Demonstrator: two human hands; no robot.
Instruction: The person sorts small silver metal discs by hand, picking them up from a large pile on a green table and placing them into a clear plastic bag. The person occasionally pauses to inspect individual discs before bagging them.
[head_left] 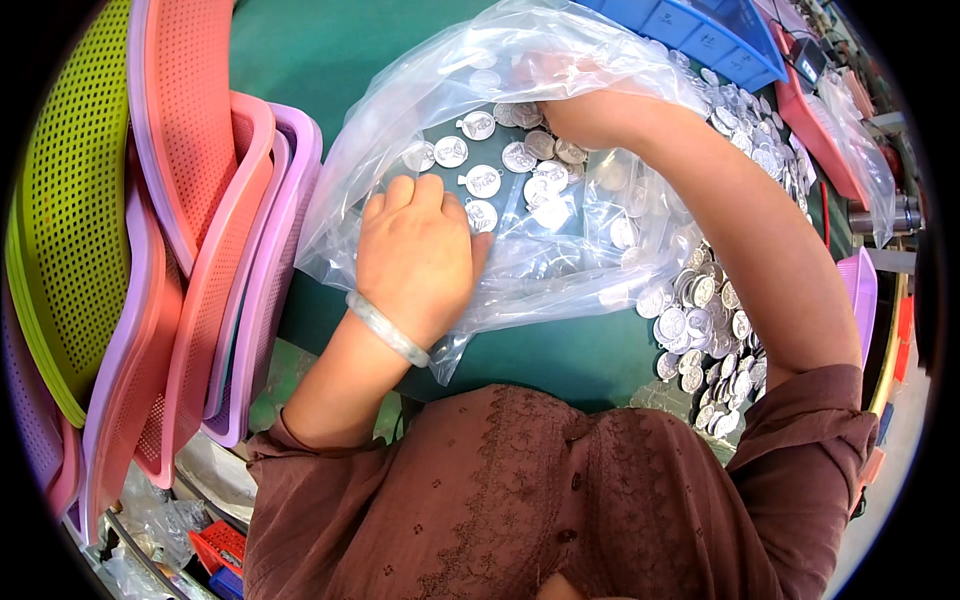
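A large clear plastic bag (400,85) lies spread on the green table, with several round silver medals (482,181) inside it or showing through it. My left hand (415,245) is over the near left part of the bag beside these medals. Its fingers are curled under, and the fingertips are hidden. A pale bangle (388,328) circles that wrist. My right hand (580,112) reaches in under the far side of the film, close to some medals. Its fingers are blurred by the plastic, so what it touches cannot be made out.
Heaps of silver medals (700,315) lie right of the bag. A blue bin (700,38) stands at the far right, near a pink tray (815,130). Perforated baskets in green (75,220), pink (190,110) and purple (290,200) are stacked upright along the left.
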